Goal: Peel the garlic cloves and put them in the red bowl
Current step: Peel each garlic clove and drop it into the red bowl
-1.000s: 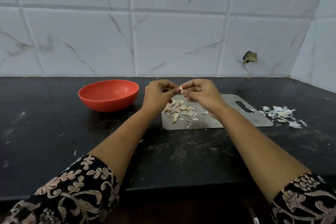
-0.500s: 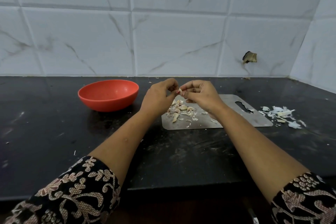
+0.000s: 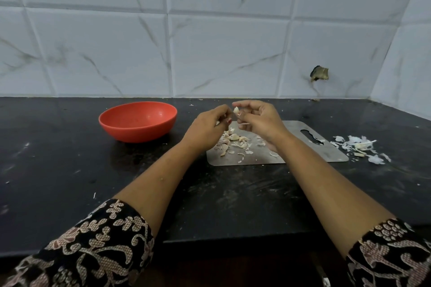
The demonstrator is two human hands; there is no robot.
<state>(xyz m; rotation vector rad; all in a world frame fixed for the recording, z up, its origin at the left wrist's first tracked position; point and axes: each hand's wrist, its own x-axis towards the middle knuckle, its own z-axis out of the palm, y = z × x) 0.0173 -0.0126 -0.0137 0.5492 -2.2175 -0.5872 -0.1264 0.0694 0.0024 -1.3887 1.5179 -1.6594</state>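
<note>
One red bowl (image 3: 140,131) and one steel board (image 3: 326,151) bearing one heap of cloves (image 3: 233,138), too bunched to count, sit on the surface. Above the heap, the right hand (image 3: 258,119) pinches a single garlic clove (image 3: 236,110) in its fingers. The left hand (image 3: 207,127) has its fingers curled just beside the clove, grip unclear.

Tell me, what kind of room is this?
Most likely a home kitchen: a dark stone counter backed by marbled wall tiles, with a steel cutting board of garlic cloves beside a red bowl.
</note>
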